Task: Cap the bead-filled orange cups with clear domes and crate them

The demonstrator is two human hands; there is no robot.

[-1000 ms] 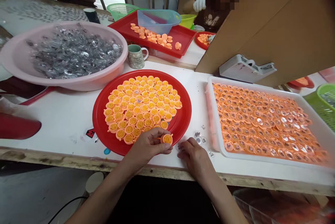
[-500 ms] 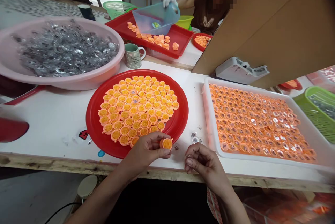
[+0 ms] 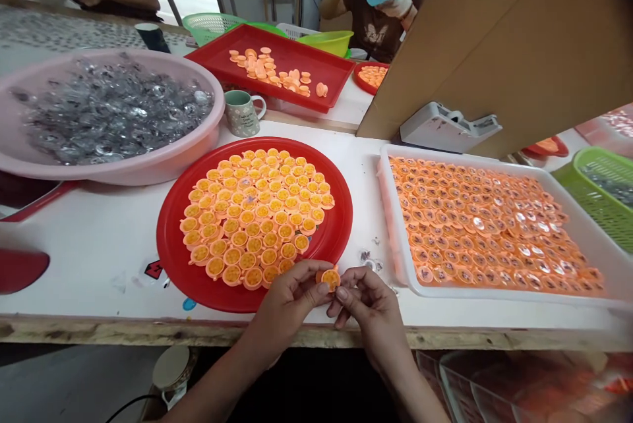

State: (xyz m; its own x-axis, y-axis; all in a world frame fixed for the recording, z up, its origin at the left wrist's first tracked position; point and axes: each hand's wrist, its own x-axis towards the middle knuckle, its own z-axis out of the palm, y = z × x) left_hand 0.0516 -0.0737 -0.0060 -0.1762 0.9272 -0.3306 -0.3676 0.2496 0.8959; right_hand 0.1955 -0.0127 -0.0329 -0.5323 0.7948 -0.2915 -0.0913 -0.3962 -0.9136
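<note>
My left hand [image 3: 289,301] pinches a small orange cap [image 3: 330,278] with a yellow filling, just past the near rim of the round red plate [image 3: 171,238]. My right hand [image 3: 368,308] meets it from the right, fingertips pinched against the same cap. The plate carries several rows of like orange caps [image 3: 257,215]. A few small clear discs [image 3: 370,258] lie on the white table between the plate and the white tray [image 3: 390,225], which is packed with orange caps topped by clear covers.
A pink basin [image 3: 163,159] of clear discs stands at the left, a green mug [image 3: 242,113] behind the plate. A red tray [image 3: 326,70] with loose caps, green baskets [image 3: 601,186], a cardboard wall [image 3: 494,34] and a white device [image 3: 445,126] lie beyond. Two other people work across the table.
My right hand lifted from the table by the clear discs and came up to the cap in my left hand. The person opposite raised the blue scoop off the red tray.
</note>
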